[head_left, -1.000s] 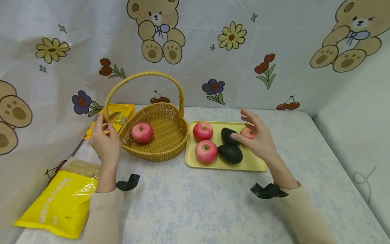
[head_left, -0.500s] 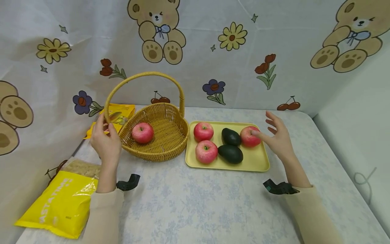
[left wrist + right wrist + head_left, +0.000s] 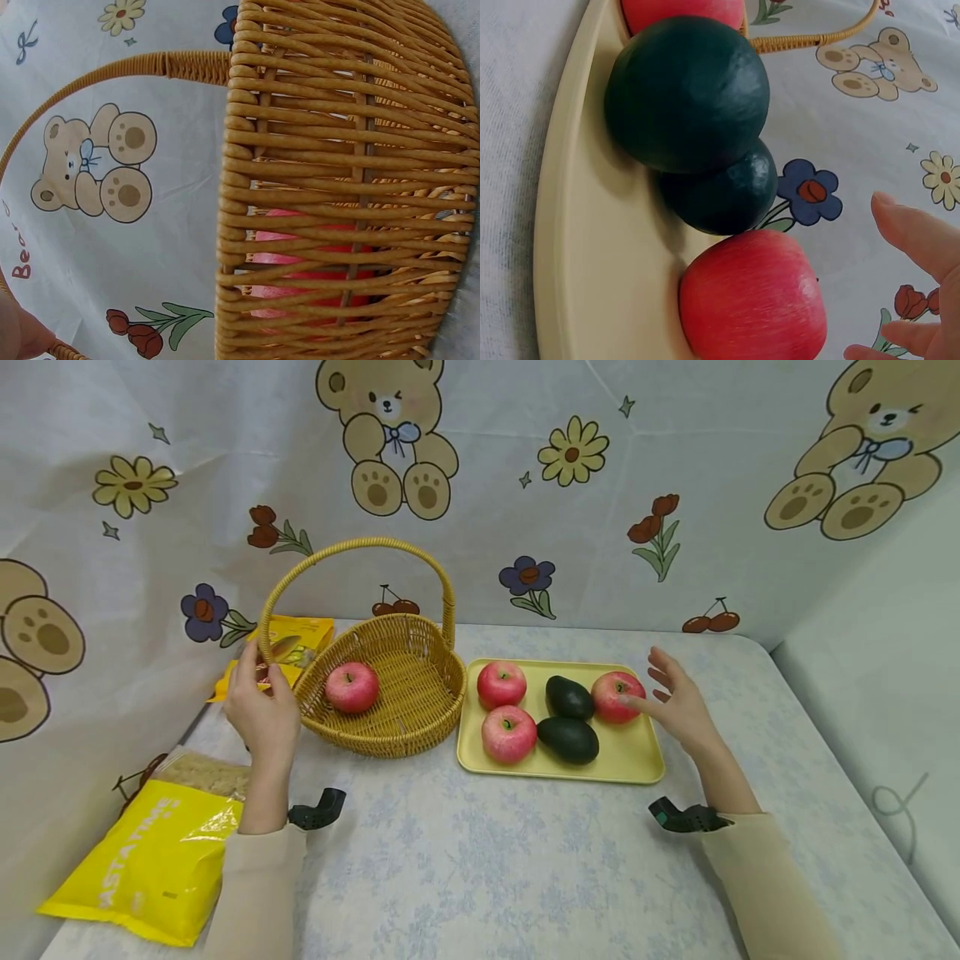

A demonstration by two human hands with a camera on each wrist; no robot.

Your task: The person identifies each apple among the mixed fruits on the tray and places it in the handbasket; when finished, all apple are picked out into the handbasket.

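Observation:
My left hand (image 3: 262, 708) grips the left end of the yellow-brown handle (image 3: 360, 545) of a wicker basket (image 3: 412, 693). One red apple (image 3: 352, 687) lies in the basket; in the left wrist view it shows through the weave. On a pale yellow tray (image 3: 630, 760) lie two dark green avocados (image 3: 567, 740) and three red apples. My right hand (image 3: 684, 708) hovers at the tray's right end with fingers apart. Its thumb overlaps the rightmost apple (image 3: 615, 697) in the head view, while the right wrist view shows a gap between the hand and that apple (image 3: 754, 300).
A yellow pasta bag (image 3: 150, 852) lies at the front left, beside my left forearm. Behind the basket's left side is another yellow packet (image 3: 303, 631). A patterned cloth (image 3: 480, 485) hangs along the table's back edge. A thin cable (image 3: 900, 814) shows at the far right.
My right hand has moved right, from over the avocados to beside the rightmost apple, then lowered slightly. My left hand has stayed on the basket handle.

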